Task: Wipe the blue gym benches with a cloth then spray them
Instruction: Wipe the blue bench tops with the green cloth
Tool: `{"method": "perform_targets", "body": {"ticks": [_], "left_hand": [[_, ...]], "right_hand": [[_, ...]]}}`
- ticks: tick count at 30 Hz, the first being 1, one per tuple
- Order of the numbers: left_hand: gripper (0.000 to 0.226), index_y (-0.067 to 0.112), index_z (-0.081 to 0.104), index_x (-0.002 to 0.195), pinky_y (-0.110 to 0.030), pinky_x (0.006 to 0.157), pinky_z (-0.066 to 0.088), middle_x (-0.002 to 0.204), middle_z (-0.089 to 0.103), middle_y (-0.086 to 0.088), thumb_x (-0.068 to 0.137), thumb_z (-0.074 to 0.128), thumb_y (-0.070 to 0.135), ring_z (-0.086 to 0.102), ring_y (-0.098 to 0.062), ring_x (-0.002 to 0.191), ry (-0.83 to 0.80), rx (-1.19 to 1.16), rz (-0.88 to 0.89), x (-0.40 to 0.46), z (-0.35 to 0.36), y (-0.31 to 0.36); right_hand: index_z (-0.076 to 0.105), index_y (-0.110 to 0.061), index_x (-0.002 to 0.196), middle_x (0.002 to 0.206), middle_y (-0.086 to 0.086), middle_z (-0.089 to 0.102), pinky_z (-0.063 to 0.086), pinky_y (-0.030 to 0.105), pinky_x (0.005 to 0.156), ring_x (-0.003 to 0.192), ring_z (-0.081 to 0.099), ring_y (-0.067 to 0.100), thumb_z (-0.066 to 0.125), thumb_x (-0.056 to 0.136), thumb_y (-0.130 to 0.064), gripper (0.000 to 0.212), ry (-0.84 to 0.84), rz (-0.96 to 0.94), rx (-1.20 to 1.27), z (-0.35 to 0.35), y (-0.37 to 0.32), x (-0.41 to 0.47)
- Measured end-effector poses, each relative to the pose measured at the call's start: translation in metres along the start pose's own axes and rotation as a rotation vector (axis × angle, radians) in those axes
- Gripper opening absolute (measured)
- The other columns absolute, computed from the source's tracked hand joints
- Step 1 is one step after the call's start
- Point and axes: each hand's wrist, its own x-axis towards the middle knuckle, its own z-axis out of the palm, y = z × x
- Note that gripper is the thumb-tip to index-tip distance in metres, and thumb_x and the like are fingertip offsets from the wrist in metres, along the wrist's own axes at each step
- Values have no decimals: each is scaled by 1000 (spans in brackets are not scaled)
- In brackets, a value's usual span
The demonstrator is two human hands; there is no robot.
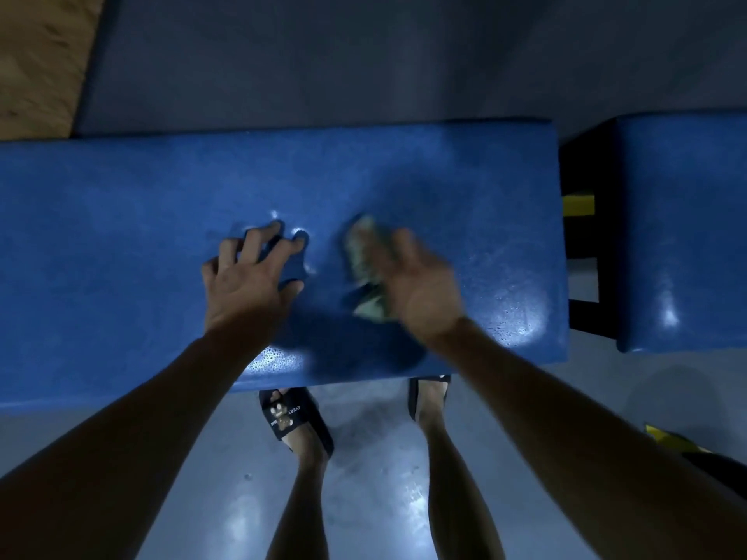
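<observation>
Left hand rests on the blue bench, fingers spread wide, tips pressing the pad. Right hand, blurred, lies over a greenish cloth on the bench top; finger curl cannot be told. Second bench stands just right, apart. Droplets on pad.

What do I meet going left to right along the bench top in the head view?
Long blue bench pad → left hand pressing on it → greenish cloth → right hand → black and yellow frame gap → second blue bench pad.
</observation>
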Motion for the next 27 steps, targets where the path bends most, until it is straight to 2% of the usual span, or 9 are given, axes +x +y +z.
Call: {"method": "perform_targets", "body": {"ticks": [4,7,9,14,16,19,22,24,27], "left_hand": [[62,40,49,139,-51,99,34,152,40,6,83,74,33,38,-33,127,11,-5,-5,-1,2,-1],[62,39,50,138,-52,99,34,152,42,5,82,76,31,39,-33,126,21,-20,-16,-2,4,0],[62,40,51,138,-52,98,34,152,42,6,82,76,32,39,-32,125,17,-27,-32,-2,5,1],[60,40,54,135,-50,97,34,151,44,7,79,77,33,40,-32,126,17,-50,-29,0,4,-3],[61,41,54,135,-50,97,34,151,45,7,80,77,33,41,-33,125,21,-55,-32,0,5,-4],[61,41,54,134,-52,96,35,150,46,6,79,79,32,43,-35,122,40,-71,-26,1,8,-4],[62,39,55,133,-53,95,36,149,47,5,77,81,31,44,-35,121,60,-75,-23,0,9,-6],[62,40,55,132,-53,95,36,148,48,5,76,81,30,45,-35,120,68,-76,-22,1,8,-5],[63,41,54,130,-52,93,37,145,50,6,74,81,32,45,-33,117,82,-54,-18,1,8,-4]], "right_hand": [[37,-28,151,119,18,47,52,43,63,85,58,41,62,89,-27,67,22,537,27,-32,95,7],[33,-26,155,125,16,45,51,45,72,94,56,40,44,90,-16,67,108,770,75,-17,69,19],[42,-21,151,124,18,52,53,43,72,93,59,39,43,88,-16,63,108,649,117,0,17,30],[56,-15,141,119,14,63,53,35,65,84,63,33,54,84,-41,63,-89,-148,26,2,-25,49],[53,-17,145,124,17,60,55,38,73,89,65,38,56,86,-47,66,-117,-64,-18,-7,26,62],[38,-33,150,125,12,49,56,43,76,91,63,38,74,82,-46,78,-102,427,-71,-28,106,69],[40,-31,148,128,12,45,50,44,73,95,61,40,69,85,-41,70,16,730,-25,-35,103,77],[40,-27,150,136,12,44,48,44,77,103,59,40,52,90,-17,62,18,765,-5,-24,66,90],[32,-24,156,152,10,38,48,41,92,115,56,35,51,88,-9,72,-67,543,17,2,-8,117]]}}
